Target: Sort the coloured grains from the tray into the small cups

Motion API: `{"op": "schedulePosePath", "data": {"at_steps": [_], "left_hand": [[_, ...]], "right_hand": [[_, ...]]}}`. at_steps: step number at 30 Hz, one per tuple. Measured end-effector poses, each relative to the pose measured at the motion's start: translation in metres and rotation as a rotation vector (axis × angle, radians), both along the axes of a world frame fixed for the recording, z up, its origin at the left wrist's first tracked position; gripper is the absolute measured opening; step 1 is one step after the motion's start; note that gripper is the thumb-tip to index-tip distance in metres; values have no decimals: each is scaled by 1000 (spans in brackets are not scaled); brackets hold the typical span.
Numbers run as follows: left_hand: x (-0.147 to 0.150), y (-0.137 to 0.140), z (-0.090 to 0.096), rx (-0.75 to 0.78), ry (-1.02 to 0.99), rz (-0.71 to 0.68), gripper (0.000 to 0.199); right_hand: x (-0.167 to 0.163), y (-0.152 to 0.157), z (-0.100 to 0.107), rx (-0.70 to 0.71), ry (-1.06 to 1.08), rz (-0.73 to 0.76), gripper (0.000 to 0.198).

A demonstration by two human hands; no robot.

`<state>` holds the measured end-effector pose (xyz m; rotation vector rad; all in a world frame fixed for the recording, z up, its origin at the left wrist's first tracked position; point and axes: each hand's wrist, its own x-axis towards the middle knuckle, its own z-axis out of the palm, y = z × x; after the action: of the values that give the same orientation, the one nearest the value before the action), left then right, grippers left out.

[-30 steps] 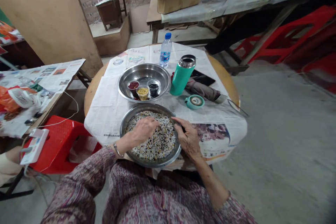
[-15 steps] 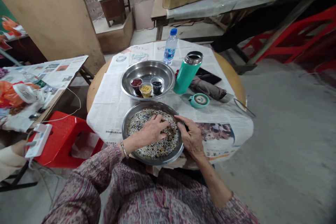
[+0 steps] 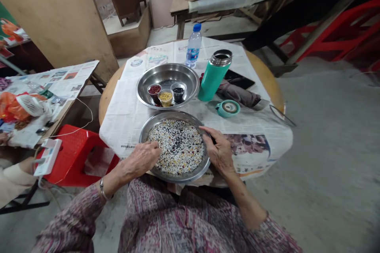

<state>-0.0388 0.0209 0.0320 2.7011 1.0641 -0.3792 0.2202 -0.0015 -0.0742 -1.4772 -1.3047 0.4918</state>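
A shallow metal basin [image 3: 173, 115] at the near edge of the round table holds mixed white, black, yellow and dark red grains [image 3: 181, 146]. My right hand [image 3: 219, 151] grips its right rim, thumb over the inside edge. At the left rim my left hand [image 3: 145, 155] is closed over the edge, with curled fingertips just inside; its thumb is hidden. Behind stands a second metal basin [image 3: 148, 77]. Inside that one are three clear cups: red beans [image 3: 154, 90], yellow grains [image 3: 165, 97] and black beans [image 3: 178, 92].
A green flask [image 3: 211, 81] without a lid, its green cup-shaped cap [image 3: 228, 108], a water bottle [image 3: 193, 47], a dark phone [image 3: 239, 79] and a folded umbrella [image 3: 240, 94] stand or lie on the newspaper [image 3: 118, 120]. A red stool [image 3: 74, 158] holds a power strip [image 3: 49, 157].
My left hand has moved from the middle of the grains to the basin's left rim. The grains now lie flatter and more spread out. My right hand stays on the right rim.
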Motion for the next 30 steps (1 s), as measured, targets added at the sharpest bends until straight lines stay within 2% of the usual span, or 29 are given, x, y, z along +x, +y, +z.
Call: {"op": "schedulePosePath", "data": {"at_steps": [3,5,7,8,12,15,19,25,27,30], "left_hand": [[8,3,-1,82,-58,1,14],[17,9,-6,112,-109,-6,39],[26,16,-12,77,-140,-12,63],[30,19,-16,35,-161,-25,63],[43,31,-30,-148,-290,-104,21],[47,33,-35,-192,-317,-89,18],[34,22,-29,-224,-329,-58,17],[-8,1,-16,-127,-209,-6,13],[-14,-2,-19,-85,-197,21,9],[-10,-1,-29,-49,-254,71,13]], "right_hand": [[0,0,-1,0,-4,0,31],[-1,0,-1,1,-5,-4,31],[-1,0,-1,0,-5,-9,31],[-1,0,-1,-1,-6,-11,31],[-1,0,0,-10,-8,-12,32],[-1,0,0,-8,-9,-9,32],[0,0,0,-1,-11,-9,31],[0,0,-1,9,-6,-13,30],[0,0,-1,4,-9,-14,31],[0,-1,-3,-5,-10,-8,31]]}}
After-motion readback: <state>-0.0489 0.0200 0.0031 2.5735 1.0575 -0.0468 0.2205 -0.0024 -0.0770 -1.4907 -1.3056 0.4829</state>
